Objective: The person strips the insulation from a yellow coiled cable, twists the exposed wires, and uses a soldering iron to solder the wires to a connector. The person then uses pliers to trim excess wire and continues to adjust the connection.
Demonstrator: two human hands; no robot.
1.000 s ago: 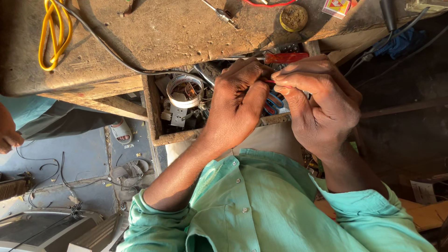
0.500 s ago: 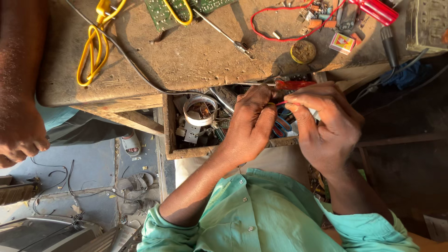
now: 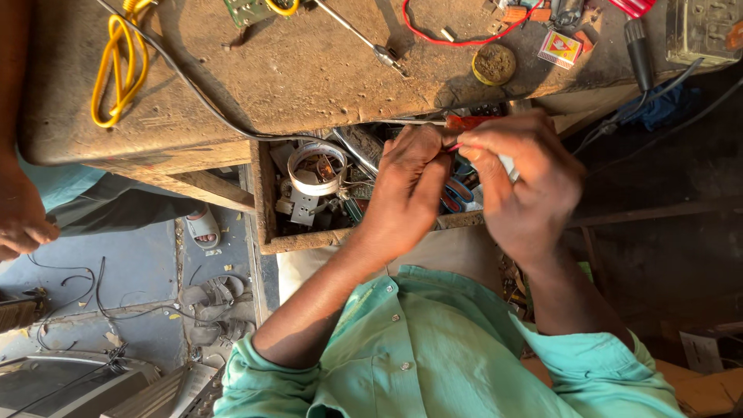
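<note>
Both hands are working together over an open wooden drawer [image 3: 267, 201] set under the edge of a worn wooden workbench [image 3: 309, 70]. The left hand [image 3: 410, 182] is curling its fingers closed, its fingertips meeting those of the right hand just above the drawer's contents. The right hand [image 3: 526, 182] is closing thumb and forefinger in a pinch on a thin red item [image 3: 455, 145]; what that item is cannot be told, and whether the left hand is also gripping it is hidden. A red-handled tool [image 3: 468, 121] is lying at the drawer's far edge, just beyond the fingertips.

Inside the drawer, a white ring-shaped part [image 3: 316, 168] is sitting among mixed metal parts and wires.

On the workbench, the following are lying well apart from the hands:
- 1 coiled yellow cable [image 3: 116, 66]
- 1 red wire loop [image 3: 457, 39]
- 1 round tin [image 3: 494, 63]
- 1 metal rod tool [image 3: 360, 35]

At the left edge, another person's hand [image 3: 23, 220] is hanging beside the bench.
</note>
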